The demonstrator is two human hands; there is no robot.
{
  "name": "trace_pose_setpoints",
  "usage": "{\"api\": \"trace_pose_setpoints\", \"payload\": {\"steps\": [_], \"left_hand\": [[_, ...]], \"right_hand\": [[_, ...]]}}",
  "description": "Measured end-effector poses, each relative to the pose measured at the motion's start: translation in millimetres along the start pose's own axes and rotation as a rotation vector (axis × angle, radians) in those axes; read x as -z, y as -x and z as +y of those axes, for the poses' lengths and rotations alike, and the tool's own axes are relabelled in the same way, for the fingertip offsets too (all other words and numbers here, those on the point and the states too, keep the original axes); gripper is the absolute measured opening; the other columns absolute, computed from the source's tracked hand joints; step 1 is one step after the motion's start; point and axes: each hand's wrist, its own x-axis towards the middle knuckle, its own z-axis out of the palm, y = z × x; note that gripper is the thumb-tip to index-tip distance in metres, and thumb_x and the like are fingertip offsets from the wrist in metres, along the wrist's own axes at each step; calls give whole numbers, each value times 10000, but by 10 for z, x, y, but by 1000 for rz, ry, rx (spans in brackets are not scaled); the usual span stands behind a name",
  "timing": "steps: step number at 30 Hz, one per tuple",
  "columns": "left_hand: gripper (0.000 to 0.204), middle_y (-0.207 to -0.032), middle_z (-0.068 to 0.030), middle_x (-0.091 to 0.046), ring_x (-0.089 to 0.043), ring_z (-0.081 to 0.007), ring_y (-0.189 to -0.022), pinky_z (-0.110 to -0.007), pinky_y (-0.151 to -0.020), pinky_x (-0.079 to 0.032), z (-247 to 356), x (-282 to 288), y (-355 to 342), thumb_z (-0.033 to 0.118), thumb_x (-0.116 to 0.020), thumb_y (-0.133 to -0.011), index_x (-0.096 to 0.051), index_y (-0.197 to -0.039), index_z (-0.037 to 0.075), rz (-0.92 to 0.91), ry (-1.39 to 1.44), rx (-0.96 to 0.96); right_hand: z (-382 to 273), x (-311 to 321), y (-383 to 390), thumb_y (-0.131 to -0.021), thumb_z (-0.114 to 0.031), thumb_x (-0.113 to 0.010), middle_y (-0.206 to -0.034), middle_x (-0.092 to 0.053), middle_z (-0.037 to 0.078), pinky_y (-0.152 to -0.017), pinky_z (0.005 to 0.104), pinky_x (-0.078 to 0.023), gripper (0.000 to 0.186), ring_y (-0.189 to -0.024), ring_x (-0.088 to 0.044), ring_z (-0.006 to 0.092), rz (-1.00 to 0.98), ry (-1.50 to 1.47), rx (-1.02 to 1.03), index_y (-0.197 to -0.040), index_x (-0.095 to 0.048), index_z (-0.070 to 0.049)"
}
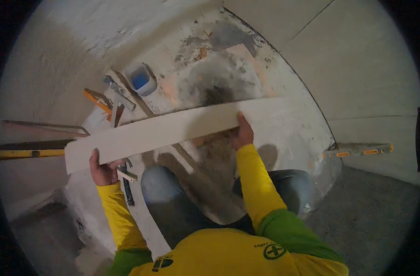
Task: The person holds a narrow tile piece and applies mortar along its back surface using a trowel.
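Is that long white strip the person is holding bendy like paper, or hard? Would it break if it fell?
Probably hard: the long pale strip stays straight between the left hand and right hand, with no sag. It looks like cut tile, so likely heavy for its size. Being so narrow, it might snap if dropped.

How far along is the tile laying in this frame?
Done: large pale tiles already lie along the right side. In hand: the left hand and right hand hold a long narrow tile strip above the floor. Left: the patch of bare, mortar-stained floor beneath it is uncovered. A blue-filled tub and hand tools lie nearby.
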Motion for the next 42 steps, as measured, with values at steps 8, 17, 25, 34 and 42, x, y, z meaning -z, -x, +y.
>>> {"api": "trace_pose_setpoints", "payload": {"steps": [8, 17, 25, 34, 42], "left_hand": [[449, -1183, -138, -578, -637, -297, -970, -411, -682, -606, -10, 321, 419, 357, -484, -935, -481, -1243, 30, 184, 27, -295], [469, -1179, -120, -580, -618, -289, -999, -403, -702, -586, 39, 180, 347, 377, -488, -933, -459, -1259, 41, 163, -25, -336], [427, -1216, -156, -544, -592, -270, -1024, -393, -779, -547, 333, 72, 130, 244, -543, -926, -462, -1260, -9, 196, -788, -978], [523, -1358, -244, -440, -456, -299, -1232, -417, -1069, -324, 789, -1273, 279, 282, -340, -1011, -311, -1369, -98, -12, -99, -865], [563, -1393, -235, -404, -389, -306, -1294, -431, -1096, -284, 673, -1310, 395, 312, -321, -995, -280, -1402, -75, -28, 119, -745]], "right_hand": [[623, -1006, -756, -897, -402, -600, -1097, -617, 92, -798, 379, -495, 462, -979, -595, 248, 28, 342, -63, -1196, -551, -54], [-125, -536, -1060, -782, -617, -581, -1236, -586, 158, -908, 483, -453, 688, -1057, -603, 352, 173, 1697, 283, -1206, -583, -76], [-494, 348, -792, -808, -527, -571, -1125, -644, 169, -902, 422, -464, 590, -1072, -592, 331, -178, 2186, -50, -1230, -597, -116], [-1136, -562, 393, -889, -352, -505, -1070, -633, 195, -899, 422, -461, 401, -1026, -605, 331, -360, 2601, 40, -1199, -589, -113], [-453, 258, -405, -951, -470, -356, -1167, -602, 227, -934, 478, -427, 539, -1107, -556, 394, -89, 2361, 211, -1192, -556, -32]]}}
